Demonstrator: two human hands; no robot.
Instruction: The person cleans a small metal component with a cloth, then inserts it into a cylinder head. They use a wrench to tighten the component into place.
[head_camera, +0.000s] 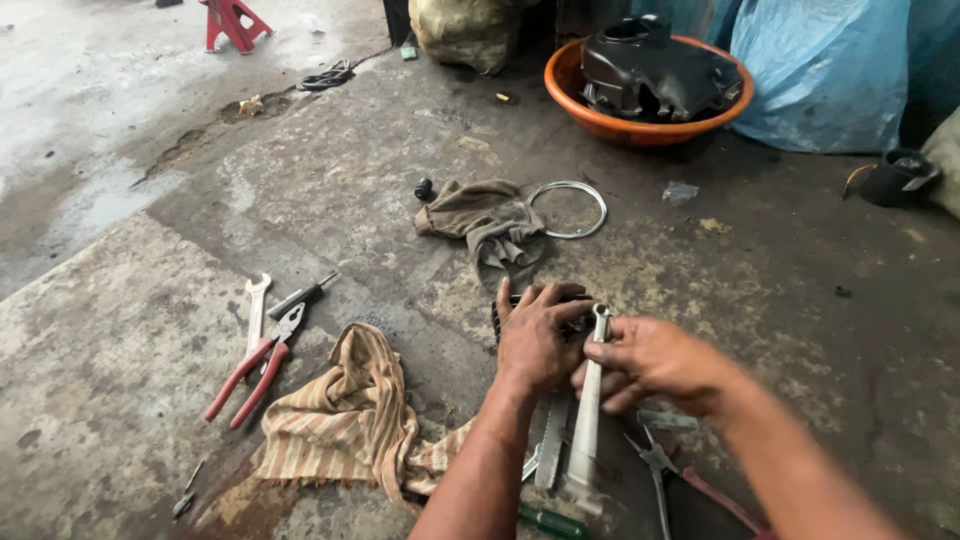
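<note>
My left hand (532, 338) is clamped over a small dark metal part (497, 318) on the concrete floor; most of the part is hidden under the fingers. My right hand (645, 362) grips the upper shaft of a long silver socket wrench (587, 410), whose head meets the part beside my left fingers. The wrench's handle runs down toward me, between my forearms.
Red-handled pliers (255, 368) and a spanner (257, 305) lie at left, beside a striped cloth (345, 420). A dirty rag (490, 222) and wire ring (568, 208) lie ahead. An orange basin (575, 95) holds a black engine cover. More pliers (665, 478) and a flat metal file (552, 440) sit near my arms.
</note>
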